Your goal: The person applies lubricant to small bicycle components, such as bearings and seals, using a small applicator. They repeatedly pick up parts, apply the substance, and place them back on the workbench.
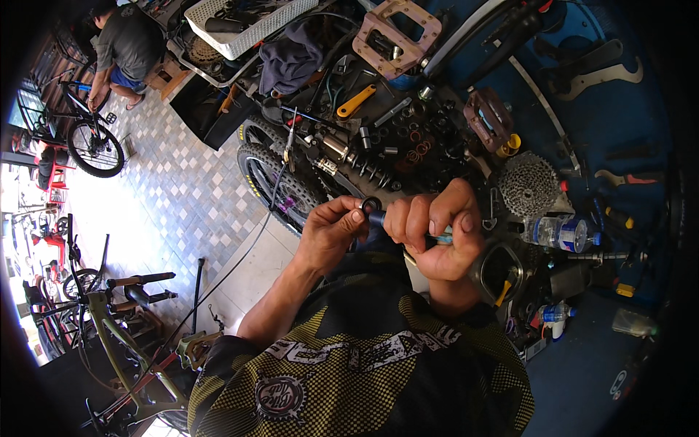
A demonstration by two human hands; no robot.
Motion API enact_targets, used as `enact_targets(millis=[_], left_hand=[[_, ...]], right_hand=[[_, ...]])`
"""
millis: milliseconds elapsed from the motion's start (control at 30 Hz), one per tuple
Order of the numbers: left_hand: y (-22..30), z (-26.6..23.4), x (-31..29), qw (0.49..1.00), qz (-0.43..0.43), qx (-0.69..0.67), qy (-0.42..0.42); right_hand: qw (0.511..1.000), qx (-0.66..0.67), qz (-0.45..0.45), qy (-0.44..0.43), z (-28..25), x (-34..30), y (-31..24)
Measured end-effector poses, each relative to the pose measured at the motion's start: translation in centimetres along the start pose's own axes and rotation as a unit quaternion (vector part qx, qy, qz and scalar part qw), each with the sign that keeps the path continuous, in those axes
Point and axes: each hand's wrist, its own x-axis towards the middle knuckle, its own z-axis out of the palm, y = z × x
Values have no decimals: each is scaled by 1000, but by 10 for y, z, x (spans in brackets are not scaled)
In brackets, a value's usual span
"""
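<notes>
Between the thumb and fingertips of my left hand is a small black ring, held upright. My right hand is wrapped in a fist round a dark cylindrical part, whose end pokes out toward the ring. The ring and that end meet or nearly meet; I cannot tell which. A bit of light blue shows between the right fingers, its kind hidden. Just beyond my hands, a shock absorber with a black coil spring lies on the cluttered bench.
Loose rings, a yellow-handled tool, a cassette, pedals and a water bottle crowd the bench. Tools hang on a blue panel. Bicycle wheels stand left. A person bends by a bicycle.
</notes>
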Motion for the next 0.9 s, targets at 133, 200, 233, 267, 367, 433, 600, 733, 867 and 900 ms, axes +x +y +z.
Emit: enact_targets(millis=[133,200,233,267,367,433,600,733,867,900], left_hand=[[0,1,2,1000,13,-13,-1],[-2,-2,2,1000,10,-13,-12],[-2,-3,2,1000,5,-4,-19],[-3,-4,2,1000,-2,4,-26],[-3,-1,-2,999,-9,-2,-41],[-1,-2,-3,999,-10,-8,-37],[5,-20,-5,1000,-2,-11,-2],[10,-22,-5,1000,-2,3,-5],[8,-24,-5,1000,-5,9,-2],[7,-24,-5,1000,-5,10,-2]], right_hand=[[997,27,-1,70,1,-7,0],[997,23,0,74,-3,-8,-2],[997,21,0,76,-7,-9,-3],[997,25,-10,74,-11,-9,-5],[998,9,-39,54,-35,-1,-12],[997,-40,-59,24,-57,0,-24],[918,-359,91,141,-110,-15,-33],[748,-633,179,88,-155,-20,7],[638,-707,302,52,-187,-29,54],[623,-720,304,30,-192,-29,60]])
